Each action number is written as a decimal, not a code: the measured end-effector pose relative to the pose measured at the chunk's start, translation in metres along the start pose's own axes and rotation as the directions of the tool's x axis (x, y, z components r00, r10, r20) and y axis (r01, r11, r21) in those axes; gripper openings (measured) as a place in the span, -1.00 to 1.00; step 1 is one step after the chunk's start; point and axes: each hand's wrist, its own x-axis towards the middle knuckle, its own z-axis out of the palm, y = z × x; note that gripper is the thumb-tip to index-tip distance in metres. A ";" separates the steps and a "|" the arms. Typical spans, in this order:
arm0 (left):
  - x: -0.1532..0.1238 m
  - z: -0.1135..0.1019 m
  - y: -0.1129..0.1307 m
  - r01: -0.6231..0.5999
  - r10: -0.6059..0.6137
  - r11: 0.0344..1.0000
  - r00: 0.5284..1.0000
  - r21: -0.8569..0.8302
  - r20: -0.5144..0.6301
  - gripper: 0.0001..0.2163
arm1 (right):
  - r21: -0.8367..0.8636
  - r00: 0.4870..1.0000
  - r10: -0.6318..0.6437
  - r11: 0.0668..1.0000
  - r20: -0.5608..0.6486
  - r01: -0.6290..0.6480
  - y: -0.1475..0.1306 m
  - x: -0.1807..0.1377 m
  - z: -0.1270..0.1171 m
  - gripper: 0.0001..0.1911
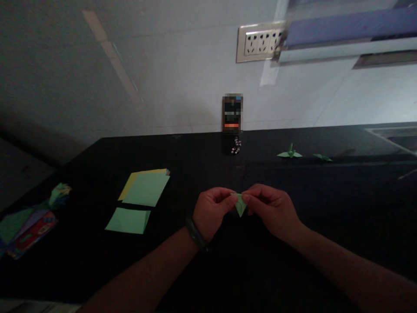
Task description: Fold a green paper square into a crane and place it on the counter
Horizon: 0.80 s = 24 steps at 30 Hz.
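Between my two hands is a small folded piece of green origami paper (240,207), its pointed end aimed down toward me. My left hand (211,208), with a dark band (196,234) on the wrist, pinches its left side between thumb and fingers. On the other side, my right hand (273,208) grips the upper right edge the same way. Fingertips cover part of the folds. Two green paper cranes, one (289,153) with wings spread and a flatter one (323,157), rest farther back to the right.
Left of my hands lie a stack of green and yellow paper (146,188) and a folded green sheet (128,221). Farther left are a colourful packet (34,232) and a crumpled green paper piece (59,194). A phone (232,113) leans on the wall above a beaded string (236,146).
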 end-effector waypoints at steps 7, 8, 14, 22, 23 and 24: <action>0.002 -0.003 -0.002 0.102 -0.077 0.968 0.990 -0.229 0.116 -0.81 | 0.122 0.994 0.041 0.991 0.103 -0.054 0.005 0.004 -0.001 -0.80; 0.002 -0.003 -0.003 0.138 -0.103 0.955 0.984 -0.261 0.143 -0.80 | 0.196 0.990 0.046 0.978 0.133 -0.072 0.007 0.005 -0.002 -0.77; -0.001 -0.002 -0.001 0.284 -0.183 0.882 0.942 -0.376 0.281 -0.80 | 0.216 0.959 -0.133 0.973 0.249 0.079 0.012 0.006 -0.007 -0.72; -0.002 0.004 -0.007 0.240 -0.171 0.913 0.960 -0.330 0.224 -0.78 | -0.049 0.947 -0.232 0.968 0.221 0.248 0.004 0.006 -0.007 -0.90; -0.002 0.004 -0.007 0.194 -0.145 0.934 0.973 -0.300 0.179 -0.76 | -0.105 0.955 -0.215 0.965 0.206 0.240 0.003 0.007 -0.009 -0.89; -0.002 0.003 -0.007 0.143 -0.109 0.955 0.984 -0.260 0.141 -0.71 | -0.170 0.961 -0.194 0.959 0.194 0.228 0.003 0.008 -0.011 -0.88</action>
